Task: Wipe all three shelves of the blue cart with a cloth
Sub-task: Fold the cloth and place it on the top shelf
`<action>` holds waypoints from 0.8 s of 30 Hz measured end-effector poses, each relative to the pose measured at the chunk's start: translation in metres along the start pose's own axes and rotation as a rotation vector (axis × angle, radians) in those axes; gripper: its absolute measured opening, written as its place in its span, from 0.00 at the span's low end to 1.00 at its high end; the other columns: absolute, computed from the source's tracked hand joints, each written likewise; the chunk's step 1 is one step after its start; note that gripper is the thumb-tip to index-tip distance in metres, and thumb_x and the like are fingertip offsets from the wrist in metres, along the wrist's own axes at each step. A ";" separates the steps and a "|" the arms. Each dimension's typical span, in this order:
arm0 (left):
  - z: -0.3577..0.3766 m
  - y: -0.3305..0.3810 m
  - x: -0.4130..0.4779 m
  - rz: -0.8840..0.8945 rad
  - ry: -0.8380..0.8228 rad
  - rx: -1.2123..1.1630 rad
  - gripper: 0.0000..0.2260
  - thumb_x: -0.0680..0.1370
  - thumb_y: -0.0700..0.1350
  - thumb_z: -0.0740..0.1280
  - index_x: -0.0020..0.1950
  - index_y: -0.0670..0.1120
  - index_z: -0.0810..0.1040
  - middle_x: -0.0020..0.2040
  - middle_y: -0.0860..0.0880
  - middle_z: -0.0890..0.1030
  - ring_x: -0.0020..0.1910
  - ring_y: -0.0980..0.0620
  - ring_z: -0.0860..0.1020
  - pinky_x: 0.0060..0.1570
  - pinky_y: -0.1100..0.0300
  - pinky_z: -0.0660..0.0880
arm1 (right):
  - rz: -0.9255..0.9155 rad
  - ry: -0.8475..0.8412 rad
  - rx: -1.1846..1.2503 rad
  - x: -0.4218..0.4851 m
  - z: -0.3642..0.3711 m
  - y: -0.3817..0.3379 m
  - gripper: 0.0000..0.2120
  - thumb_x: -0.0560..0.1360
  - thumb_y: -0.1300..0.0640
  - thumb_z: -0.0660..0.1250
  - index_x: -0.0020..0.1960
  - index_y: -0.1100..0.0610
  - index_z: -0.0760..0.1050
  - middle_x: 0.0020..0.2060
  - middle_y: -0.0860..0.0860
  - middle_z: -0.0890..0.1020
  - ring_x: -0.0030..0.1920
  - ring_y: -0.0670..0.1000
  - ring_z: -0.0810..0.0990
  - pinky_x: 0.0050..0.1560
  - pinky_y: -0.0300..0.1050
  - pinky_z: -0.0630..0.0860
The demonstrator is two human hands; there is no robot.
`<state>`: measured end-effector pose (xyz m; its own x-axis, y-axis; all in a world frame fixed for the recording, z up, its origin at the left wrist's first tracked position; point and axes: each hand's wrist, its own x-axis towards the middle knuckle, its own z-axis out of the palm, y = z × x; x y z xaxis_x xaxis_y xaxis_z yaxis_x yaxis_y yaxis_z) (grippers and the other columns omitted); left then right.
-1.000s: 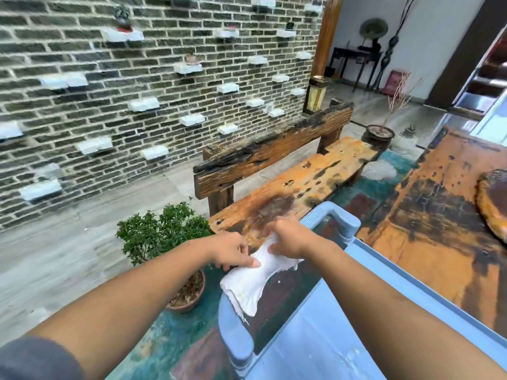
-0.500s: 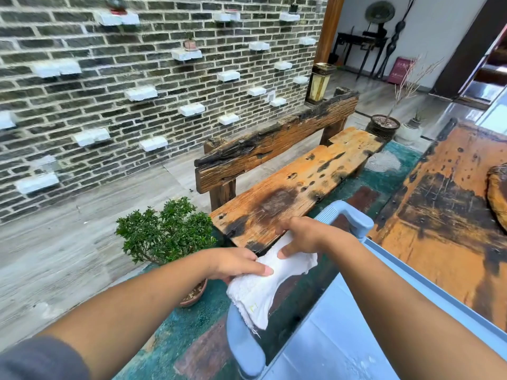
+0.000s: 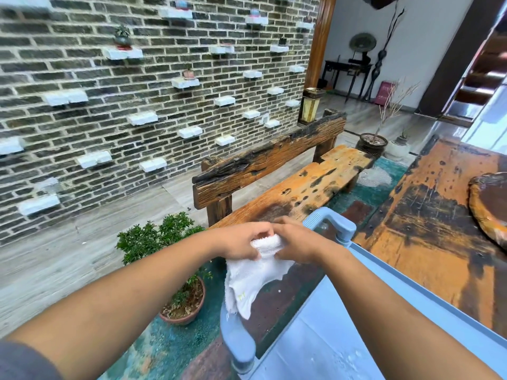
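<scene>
Both hands pinch the white cloth [image 3: 258,267] between them, the left hand [image 3: 241,242] and right hand [image 3: 295,244] bunching its top while the rest hangs. It dangles over the blue cart's handle [image 3: 237,341], above the top shelf [image 3: 329,338]; a potted shrub [image 3: 164,242] stands beside.

The cart [image 3: 356,325] stands at the lower right, its handle [image 3: 329,223] toward the bench [image 3: 288,193]. A potted shrub [image 3: 164,242] sits on the floor left of the cart. The brick wall [image 3: 137,105] runs behind the bench, and a wooden counter [image 3: 428,215] lies right of the cart.
</scene>
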<state>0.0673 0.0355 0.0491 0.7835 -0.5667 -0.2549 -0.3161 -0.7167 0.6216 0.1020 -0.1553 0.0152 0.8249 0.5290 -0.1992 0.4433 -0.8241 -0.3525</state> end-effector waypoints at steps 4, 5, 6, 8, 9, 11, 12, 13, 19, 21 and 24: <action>0.004 0.029 -0.005 0.060 0.005 0.148 0.16 0.75 0.37 0.68 0.59 0.50 0.72 0.49 0.52 0.75 0.47 0.51 0.74 0.46 0.54 0.72 | -0.016 0.073 -0.046 -0.033 -0.007 0.004 0.18 0.70 0.54 0.75 0.59 0.53 0.79 0.56 0.53 0.75 0.59 0.55 0.73 0.58 0.48 0.71; 0.005 0.033 -0.005 0.058 0.013 0.174 0.16 0.75 0.38 0.69 0.59 0.51 0.72 0.52 0.50 0.76 0.51 0.48 0.75 0.50 0.52 0.73 | -0.011 0.103 -0.067 -0.042 -0.008 0.008 0.15 0.71 0.52 0.75 0.56 0.54 0.78 0.53 0.53 0.77 0.56 0.55 0.75 0.53 0.48 0.71; 0.008 0.039 -0.006 0.053 0.022 0.190 0.15 0.75 0.39 0.69 0.60 0.51 0.72 0.52 0.48 0.76 0.52 0.46 0.75 0.53 0.50 0.73 | 0.003 0.137 -0.087 -0.055 -0.010 0.013 0.12 0.72 0.51 0.74 0.51 0.55 0.77 0.50 0.53 0.78 0.53 0.56 0.76 0.47 0.48 0.69; 0.014 0.050 -0.004 0.035 0.041 0.203 0.14 0.75 0.42 0.71 0.58 0.51 0.73 0.49 0.48 0.76 0.50 0.45 0.75 0.52 0.49 0.73 | 0.037 0.186 -0.088 -0.081 -0.011 0.024 0.10 0.73 0.50 0.73 0.46 0.54 0.74 0.42 0.51 0.78 0.45 0.55 0.76 0.38 0.49 0.65; 0.019 0.058 -0.002 0.023 0.045 0.229 0.13 0.75 0.44 0.71 0.58 0.51 0.73 0.48 0.50 0.75 0.48 0.47 0.75 0.51 0.49 0.73 | 0.054 0.203 -0.064 -0.097 -0.010 0.030 0.10 0.73 0.49 0.72 0.44 0.52 0.72 0.39 0.49 0.77 0.42 0.54 0.74 0.36 0.48 0.64; 0.032 0.073 0.004 0.013 0.020 0.341 0.11 0.75 0.46 0.71 0.54 0.50 0.74 0.46 0.51 0.75 0.46 0.48 0.74 0.48 0.51 0.72 | 0.090 0.219 -0.028 -0.130 -0.009 0.041 0.11 0.74 0.49 0.71 0.42 0.52 0.70 0.36 0.48 0.76 0.40 0.54 0.74 0.35 0.49 0.66; 0.038 0.080 0.008 0.018 -0.007 0.403 0.08 0.75 0.47 0.71 0.51 0.50 0.74 0.46 0.50 0.76 0.46 0.48 0.74 0.47 0.51 0.72 | 0.106 0.228 -0.021 -0.144 -0.008 0.047 0.11 0.74 0.49 0.71 0.43 0.52 0.71 0.36 0.48 0.76 0.40 0.54 0.74 0.36 0.50 0.67; 0.047 0.088 0.012 0.022 -0.039 0.454 0.06 0.75 0.47 0.71 0.47 0.50 0.75 0.45 0.49 0.77 0.45 0.47 0.75 0.44 0.52 0.72 | 0.127 0.238 -0.018 -0.160 -0.006 0.052 0.10 0.74 0.50 0.70 0.43 0.52 0.71 0.37 0.48 0.76 0.41 0.54 0.74 0.37 0.50 0.67; 0.109 0.140 0.040 0.039 -0.161 0.578 0.07 0.74 0.45 0.68 0.45 0.42 0.77 0.43 0.44 0.80 0.40 0.45 0.75 0.38 0.54 0.69 | 0.300 0.287 0.053 -0.256 0.014 0.090 0.06 0.76 0.54 0.67 0.44 0.50 0.69 0.41 0.48 0.76 0.43 0.54 0.73 0.40 0.50 0.67; 0.121 0.151 0.046 0.072 -0.199 0.589 0.06 0.73 0.45 0.69 0.46 0.43 0.78 0.44 0.43 0.81 0.42 0.44 0.77 0.39 0.53 0.71 | 0.359 0.309 0.095 -0.281 0.022 0.097 0.05 0.76 0.54 0.68 0.45 0.52 0.71 0.43 0.50 0.78 0.45 0.55 0.75 0.42 0.51 0.68; 0.132 0.157 0.052 0.141 -0.227 0.558 0.07 0.74 0.47 0.70 0.42 0.45 0.75 0.40 0.46 0.79 0.40 0.47 0.75 0.38 0.53 0.69 | 0.424 0.344 0.153 -0.311 0.035 0.101 0.04 0.76 0.55 0.69 0.45 0.52 0.73 0.44 0.50 0.80 0.46 0.54 0.76 0.42 0.49 0.69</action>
<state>-0.0119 -0.1603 0.0358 0.5995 -0.6999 -0.3883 -0.6887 -0.6983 0.1953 -0.1222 -0.3962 0.0099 0.9978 0.0406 -0.0515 0.0138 -0.8977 -0.4403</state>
